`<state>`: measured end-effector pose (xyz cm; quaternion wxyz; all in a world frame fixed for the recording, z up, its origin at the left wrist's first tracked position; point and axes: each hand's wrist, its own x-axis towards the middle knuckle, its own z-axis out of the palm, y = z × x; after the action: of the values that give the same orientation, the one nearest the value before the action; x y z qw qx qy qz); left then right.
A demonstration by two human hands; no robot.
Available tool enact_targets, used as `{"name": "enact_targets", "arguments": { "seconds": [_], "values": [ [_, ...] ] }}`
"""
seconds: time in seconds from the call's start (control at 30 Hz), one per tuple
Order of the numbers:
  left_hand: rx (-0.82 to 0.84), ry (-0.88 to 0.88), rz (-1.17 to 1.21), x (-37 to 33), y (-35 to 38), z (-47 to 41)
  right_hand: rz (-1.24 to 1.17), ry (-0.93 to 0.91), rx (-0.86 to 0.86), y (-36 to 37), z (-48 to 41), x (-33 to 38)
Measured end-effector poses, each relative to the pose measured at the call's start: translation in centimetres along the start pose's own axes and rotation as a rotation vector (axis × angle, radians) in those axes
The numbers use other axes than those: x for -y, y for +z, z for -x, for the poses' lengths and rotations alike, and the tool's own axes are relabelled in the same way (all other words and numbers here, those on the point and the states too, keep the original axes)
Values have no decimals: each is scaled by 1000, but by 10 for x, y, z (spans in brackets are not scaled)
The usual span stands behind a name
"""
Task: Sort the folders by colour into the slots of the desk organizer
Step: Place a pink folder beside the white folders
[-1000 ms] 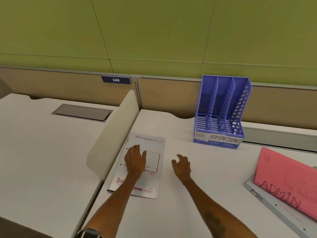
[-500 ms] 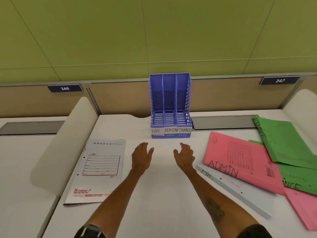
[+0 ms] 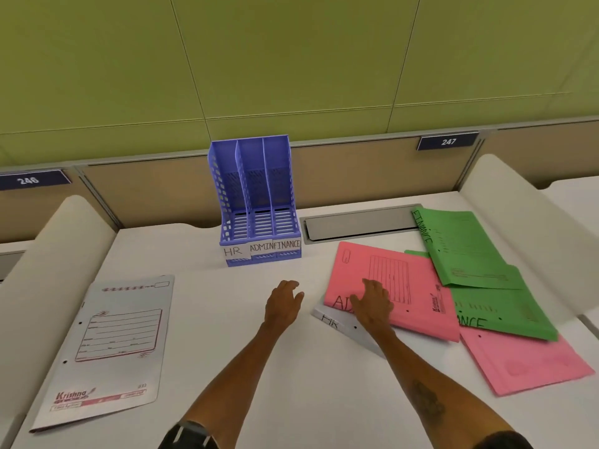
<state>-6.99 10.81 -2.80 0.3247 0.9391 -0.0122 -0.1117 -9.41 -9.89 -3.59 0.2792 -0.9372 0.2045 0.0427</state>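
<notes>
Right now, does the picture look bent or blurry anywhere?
Head view: the wide lens makes the blue plastic desk organizer lean leftward; light is even, no glare; the right hand over the pink card folder looks slightly soft.

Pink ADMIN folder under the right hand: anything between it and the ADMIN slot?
No obstacle visible. Bare desk lies between the pink ADMIN folder and the organizer, and its middle ADMIN slot looks empty. A green folder seems to overlap the pink one's far corner.
</notes>
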Motion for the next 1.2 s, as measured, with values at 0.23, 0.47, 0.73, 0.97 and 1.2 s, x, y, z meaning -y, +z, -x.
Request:
{"name": "enact_targets", "arguments": {
  "seconds": [0.23, 0.47, 0.73, 0.97, 1.2],
  "values": [
    [71, -30, 68, -38, 41, -10, 14, 386, -206, -25, -13, -63],
    [130, -151, 77, -53, 58, -18, -17, 572, -222, -36, -24, -98],
    [204, -251, 157, -57, 57, -18, 53, 617, -195, -39, -25, -116],
    [161, -331, 403, -65, 61, -14, -78, 657, -237, -35, -19, -102],
    [117, -456, 593, -76, 69, -9, -343, 732, -305, -32, -11, -109]
  ]
}}
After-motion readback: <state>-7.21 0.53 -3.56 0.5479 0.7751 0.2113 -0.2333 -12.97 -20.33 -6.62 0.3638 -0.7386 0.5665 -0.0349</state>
